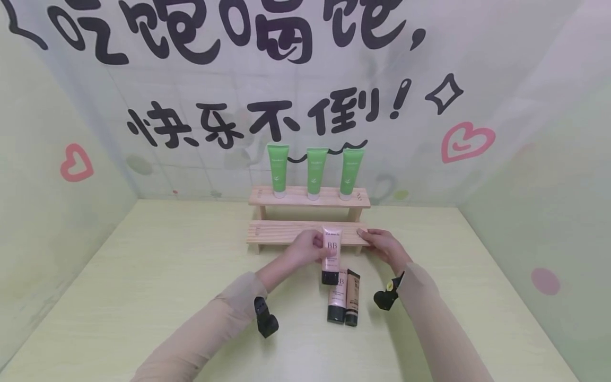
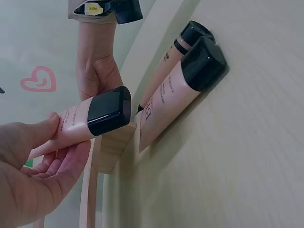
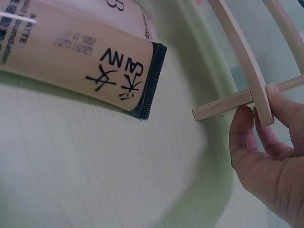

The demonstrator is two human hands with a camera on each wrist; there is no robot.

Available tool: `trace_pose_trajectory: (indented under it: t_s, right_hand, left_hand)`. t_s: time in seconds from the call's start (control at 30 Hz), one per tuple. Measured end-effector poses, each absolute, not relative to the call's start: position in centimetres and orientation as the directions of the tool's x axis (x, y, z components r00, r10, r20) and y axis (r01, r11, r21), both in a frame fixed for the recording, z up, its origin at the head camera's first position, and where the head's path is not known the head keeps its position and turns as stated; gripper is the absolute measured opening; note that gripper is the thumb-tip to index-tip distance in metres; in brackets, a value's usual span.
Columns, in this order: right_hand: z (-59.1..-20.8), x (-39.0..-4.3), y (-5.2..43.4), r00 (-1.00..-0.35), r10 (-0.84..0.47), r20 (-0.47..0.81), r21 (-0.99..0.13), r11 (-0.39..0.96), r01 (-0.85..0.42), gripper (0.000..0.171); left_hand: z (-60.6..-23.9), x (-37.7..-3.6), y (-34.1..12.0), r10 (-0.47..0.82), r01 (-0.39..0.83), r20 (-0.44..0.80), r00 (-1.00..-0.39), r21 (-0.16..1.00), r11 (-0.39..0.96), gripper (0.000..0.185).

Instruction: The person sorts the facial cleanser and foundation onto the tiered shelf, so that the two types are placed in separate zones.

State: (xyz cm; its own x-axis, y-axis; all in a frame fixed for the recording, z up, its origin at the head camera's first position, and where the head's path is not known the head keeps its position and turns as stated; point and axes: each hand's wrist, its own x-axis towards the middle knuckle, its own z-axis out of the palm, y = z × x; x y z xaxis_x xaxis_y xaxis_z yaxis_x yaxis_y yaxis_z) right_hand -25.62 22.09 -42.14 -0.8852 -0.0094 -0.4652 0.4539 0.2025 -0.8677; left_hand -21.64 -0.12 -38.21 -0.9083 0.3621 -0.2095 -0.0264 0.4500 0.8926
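Note:
My left hand (image 1: 305, 249) pinches a pink BB cream tube (image 1: 331, 245) between thumb and fingers, its black cap pointing down, just in front of the lower shelf. At the right end of that shelf, my right hand (image 1: 386, 248) grips the board of the two-tier wooden stand (image 1: 281, 231), with thumb above and fingers below, as the right wrist view shows. A second pink BB cream tube (image 1: 337, 298) lies on the table beneath the held one. Touching its right side is a tan foundation tube (image 1: 352, 300) with a black cap.
Three green tubes (image 1: 314, 172) stand in a row, white caps down, on the stand's upper shelf (image 1: 329, 197). Behind the stand rises a printed backdrop (image 1: 229, 175) with black lettering. Side walls border the pale table (image 1: 167, 276).

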Motion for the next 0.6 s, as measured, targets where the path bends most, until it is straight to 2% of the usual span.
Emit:
trace_pose_trajectory:
  t_s: [0.23, 0.6]
  right_hand:
    - [-42.1, -25.8, 22.0, -0.874, 0.010, -0.486, -0.861, 0.163, 0.481, 0.063]
    - [-41.7, -25.4, 21.9, -0.867, 0.010, -0.498, -0.855, 0.162, 0.493, 0.063]
  left_hand:
    - [-37.5, -23.0, 0.0, 0.328, 0.000, -0.174, -0.928, 0.884, 0.467, 0.036]
    - [-36.4, -24.1, 0.5, 0.312, 0.019, -0.125, -0.942, 0.908, 0.419, 0.031]
